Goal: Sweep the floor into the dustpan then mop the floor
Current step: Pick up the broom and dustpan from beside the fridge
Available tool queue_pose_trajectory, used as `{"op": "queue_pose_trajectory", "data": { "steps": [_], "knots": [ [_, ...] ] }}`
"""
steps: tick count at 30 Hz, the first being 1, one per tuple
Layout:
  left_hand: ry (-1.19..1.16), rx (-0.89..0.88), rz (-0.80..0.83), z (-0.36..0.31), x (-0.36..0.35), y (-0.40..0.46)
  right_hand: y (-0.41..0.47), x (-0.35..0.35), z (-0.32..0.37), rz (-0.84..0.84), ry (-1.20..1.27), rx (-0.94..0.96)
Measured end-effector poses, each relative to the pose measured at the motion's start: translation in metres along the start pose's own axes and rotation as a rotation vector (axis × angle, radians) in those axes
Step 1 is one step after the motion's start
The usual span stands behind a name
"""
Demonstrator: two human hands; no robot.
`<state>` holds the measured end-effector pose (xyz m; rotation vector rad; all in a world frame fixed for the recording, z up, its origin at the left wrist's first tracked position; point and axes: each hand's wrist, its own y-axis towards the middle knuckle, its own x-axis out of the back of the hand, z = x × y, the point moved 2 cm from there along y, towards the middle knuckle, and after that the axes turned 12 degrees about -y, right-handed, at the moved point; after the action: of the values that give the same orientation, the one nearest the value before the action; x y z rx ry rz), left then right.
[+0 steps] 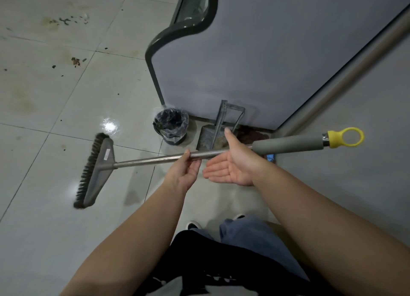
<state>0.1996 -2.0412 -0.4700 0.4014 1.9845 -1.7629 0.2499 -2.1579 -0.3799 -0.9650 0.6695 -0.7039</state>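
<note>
A broom (153, 159) lies level in the air across the middle of the view, its dark-bristled grey head at the left and its yellow ring end (346, 137) at the right. My left hand (184, 173) pinches the metal shaft from below. My right hand (233, 165) is palm-up with straight fingers just under the shaft, thumb raised behind it. A metal dustpan (213, 138) with an upright handle stands against the grey cabinet behind the hands. Brown dirt and dark crumbs (75, 61) lie on the tiled floor at upper left.
A small black bin (172, 127) lined with clear plastic stands left of the dustpan. A large grey cabinet (277, 51) fills the upper right. A second long grey pole (346, 74) leans along the wall at right. My legs and shoes (195, 225) are at the bottom.
</note>
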Motion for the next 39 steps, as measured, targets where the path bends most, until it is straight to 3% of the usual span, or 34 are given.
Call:
{"op": "queue_pose_trajectory", "data": {
  "steps": [2, 5, 7, 9, 11, 15, 22, 28, 32, 36, 39],
  "knots": [
    [0.032, 0.045, 0.01, 0.011, -0.001, 0.002, -0.002, 0.003, 0.011, -0.024, 0.001, 0.08],
    [0.008, 0.063, -0.026, 0.031, -0.001, 0.005, 0.008, 0.025, 0.036, -0.279, -0.031, 0.259],
    [0.018, 0.079, -0.049, 0.046, -0.004, 0.011, 0.018, 0.042, 0.044, -0.454, -0.284, 0.255],
    [0.026, 0.097, -0.063, 0.062, -0.009, 0.02, 0.027, 0.056, 0.041, -0.512, -0.669, 0.134],
    [0.036, 0.124, -0.094, 0.075, -0.01, 0.029, 0.039, 0.072, 0.031, -0.397, -0.892, -0.062],
    [0.106, 0.195, -0.155, 0.091, -0.012, 0.046, 0.061, 0.105, 0.025, -0.106, -0.786, -0.407],
    [0.327, 0.199, -0.309, 0.092, -0.029, 0.107, 0.128, 0.136, 0.045, -0.037, -0.927, -0.412],
    [0.777, 0.224, -0.35, 0.074, -0.023, 0.163, 0.19, 0.163, 0.033, -0.016, -1.045, -0.417],
    [0.943, 0.063, -0.365, 0.054, -0.038, 0.209, 0.226, 0.184, 0.026, -0.028, -1.059, -0.438],
    [0.962, -0.021, -0.242, 0.058, -0.067, 0.255, 0.266, 0.208, 0.02, -0.098, -1.061, -0.458],
    [1.093, -0.195, -0.191, 0.063, -0.096, 0.29, 0.28, 0.224, 0.014, -0.12, -1.04, -0.494]
  ]
}}
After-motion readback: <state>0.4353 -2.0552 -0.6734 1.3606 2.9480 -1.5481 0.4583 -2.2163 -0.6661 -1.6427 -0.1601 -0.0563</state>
